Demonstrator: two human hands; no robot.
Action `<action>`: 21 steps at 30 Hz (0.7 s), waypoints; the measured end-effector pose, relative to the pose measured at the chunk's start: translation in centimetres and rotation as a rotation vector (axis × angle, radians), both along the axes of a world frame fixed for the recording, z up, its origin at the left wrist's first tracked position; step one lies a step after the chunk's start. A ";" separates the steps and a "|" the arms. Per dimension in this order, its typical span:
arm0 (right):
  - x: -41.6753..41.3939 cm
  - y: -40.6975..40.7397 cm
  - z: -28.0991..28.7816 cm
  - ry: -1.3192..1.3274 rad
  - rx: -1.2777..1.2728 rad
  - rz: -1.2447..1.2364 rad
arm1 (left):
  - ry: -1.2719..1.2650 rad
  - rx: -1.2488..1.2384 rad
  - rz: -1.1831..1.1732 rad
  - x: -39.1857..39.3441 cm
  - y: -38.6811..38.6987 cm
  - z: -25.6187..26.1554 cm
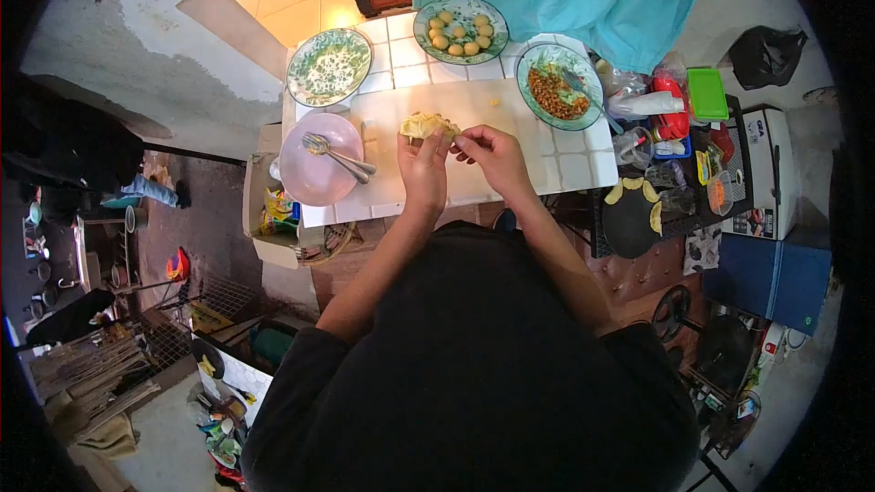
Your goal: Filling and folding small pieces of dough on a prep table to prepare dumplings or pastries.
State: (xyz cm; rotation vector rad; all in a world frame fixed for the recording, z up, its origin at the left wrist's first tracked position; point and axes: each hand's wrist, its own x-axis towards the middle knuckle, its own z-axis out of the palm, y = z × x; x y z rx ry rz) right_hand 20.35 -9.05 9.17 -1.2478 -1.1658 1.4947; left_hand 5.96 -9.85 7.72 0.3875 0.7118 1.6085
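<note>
A pale yellow dough pastry (pixel 418 125), folded over and pleated along its rim, is held up above a cutting board (pixel 383 167). My left hand (pixel 425 174) cradles it from below, the thumb pressed against its side. At the pastry's right end, the thumb and forefinger of my right hand (pixel 495 156) pinch the edge. Behind and to the right, a patterned plate (pixel 540 58) carries a brown diced filling (pixel 557 96) and a spoon (pixel 577 82). Several dough balls (pixel 456 49) lie on another plate (pixel 425 14) at the back. My fingers hide part of the pastry.
A pink plate (pixel 301 178) with a fork and spoon (pixel 335 154) stands left on the white tiled table (pixel 574 160). Behind it sits a floured plate (pixel 328 65). To the right, several folded pastries (pixel 632 184) line a dark round plate (pixel 625 225) beside containers. A cardboard box (pixel 263 171) adjoins the table's left edge.
</note>
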 end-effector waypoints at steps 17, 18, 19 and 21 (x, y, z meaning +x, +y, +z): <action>0.0 -0.7 0.8 -0.123 0.110 -0.015 | 0.260 0.005 0.033 0.6 0.4 -1.0; 0.1 -0.6 0.5 -0.122 0.110 -0.018 | 0.261 0.004 0.029 0.6 0.3 -1.0; 0.1 -0.4 0.0 -0.116 0.101 -0.013 | 0.238 -0.006 0.014 0.7 0.2 -1.0; 0.1 -0.3 0.1 -0.107 0.092 -0.009 | 0.217 -0.016 -0.001 0.7 0.1 -0.5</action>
